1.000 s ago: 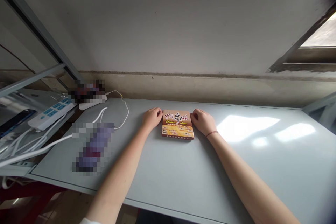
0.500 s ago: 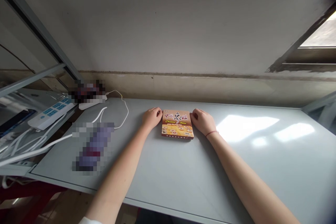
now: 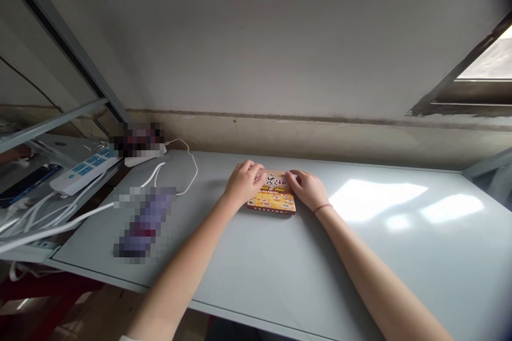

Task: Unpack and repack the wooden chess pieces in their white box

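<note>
A Chinese chess box [image 3: 272,200], brown and yellow with printed lettering, lies flat on the grey table [image 3: 256,261]. My left hand [image 3: 245,184] covers its upper left part, fingers curled over the top and side. Against the right side rests my right hand [image 3: 309,189], its thumb and fingers bent round the upper right corner. Both hands grip the box, though the fingertips at its far side are partly hidden. The right wrist wears a thin red cord.
To the left lie a blurred-out purple object [image 3: 146,224] and white cables [image 3: 92,214]. Beyond them are a white power strip [image 3: 86,170] and a dark phone [image 3: 30,184]. A metal frame post [image 3: 76,48] rises at the left; a wall stands behind the table.
My left hand has moved right from beside the box onto its upper left part. The right hand's fingers have loosened from a curl and reach onto the box's upper right corner.
</note>
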Action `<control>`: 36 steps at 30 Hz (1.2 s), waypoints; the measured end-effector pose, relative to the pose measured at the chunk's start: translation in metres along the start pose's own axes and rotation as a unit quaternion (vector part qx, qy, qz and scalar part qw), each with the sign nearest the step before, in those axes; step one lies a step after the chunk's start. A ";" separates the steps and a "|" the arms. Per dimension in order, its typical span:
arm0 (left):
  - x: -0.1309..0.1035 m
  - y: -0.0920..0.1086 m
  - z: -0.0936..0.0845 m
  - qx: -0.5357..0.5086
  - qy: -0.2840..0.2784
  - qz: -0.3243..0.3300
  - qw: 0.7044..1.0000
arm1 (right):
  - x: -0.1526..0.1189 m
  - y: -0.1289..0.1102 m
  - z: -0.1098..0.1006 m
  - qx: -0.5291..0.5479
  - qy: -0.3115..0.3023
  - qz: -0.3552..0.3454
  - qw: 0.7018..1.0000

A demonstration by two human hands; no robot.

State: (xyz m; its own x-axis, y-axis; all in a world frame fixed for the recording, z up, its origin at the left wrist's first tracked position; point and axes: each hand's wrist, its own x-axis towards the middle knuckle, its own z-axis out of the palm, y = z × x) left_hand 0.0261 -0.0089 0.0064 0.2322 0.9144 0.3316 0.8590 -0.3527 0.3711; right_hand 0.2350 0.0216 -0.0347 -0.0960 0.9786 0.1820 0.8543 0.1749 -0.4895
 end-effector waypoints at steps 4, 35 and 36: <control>-0.018 0.030 0.002 -0.006 -0.063 0.032 0.997 | 0.000 0.001 0.002 0.024 0.008 -0.001 1.000; -0.020 0.016 -0.044 0.073 0.208 -0.111 0.969 | 0.001 -0.002 -0.001 0.191 0.022 0.021 0.981; -0.020 0.011 -0.049 0.087 0.194 -0.126 0.969 | 0.001 -0.002 0.000 0.189 0.022 0.019 0.982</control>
State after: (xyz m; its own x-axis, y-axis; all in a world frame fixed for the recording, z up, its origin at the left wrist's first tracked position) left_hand 0.0089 -0.0403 0.0463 -0.1548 0.8120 0.5628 0.9378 -0.0584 0.3421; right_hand 0.2333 0.0219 -0.0330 -0.0377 0.9809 0.1906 0.6052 0.1742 -0.7768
